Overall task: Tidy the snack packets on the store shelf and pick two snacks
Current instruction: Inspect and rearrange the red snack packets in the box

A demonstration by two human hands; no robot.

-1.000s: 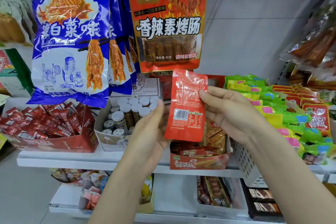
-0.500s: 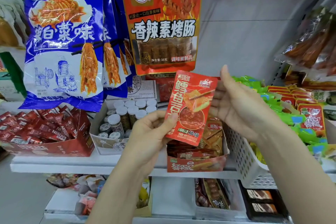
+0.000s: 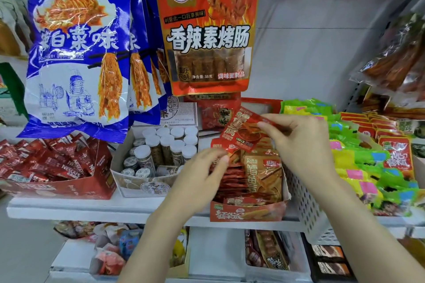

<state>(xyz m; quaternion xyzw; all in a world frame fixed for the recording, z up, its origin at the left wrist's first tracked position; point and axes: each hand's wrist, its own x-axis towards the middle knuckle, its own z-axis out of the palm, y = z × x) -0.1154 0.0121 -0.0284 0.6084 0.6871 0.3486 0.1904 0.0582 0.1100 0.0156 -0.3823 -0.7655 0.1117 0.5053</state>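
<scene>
Tidying underway: both hands, left hand (image 3: 202,167) and right hand (image 3: 296,142), pinch red packet (image 3: 243,132) over snack box (image 3: 248,212) at 5 o'clock of centre; neither snack looks picked yet.

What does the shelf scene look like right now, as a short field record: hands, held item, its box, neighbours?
left hand: pinches lower corner of red packet
right hand: pinches packet's upper edge
packet: tilted, front facing camera, above red display box
box contents: red and tan packets standing upright
left neighbour: box of white-capped jars
right neighbour: white perforated basket
</scene>
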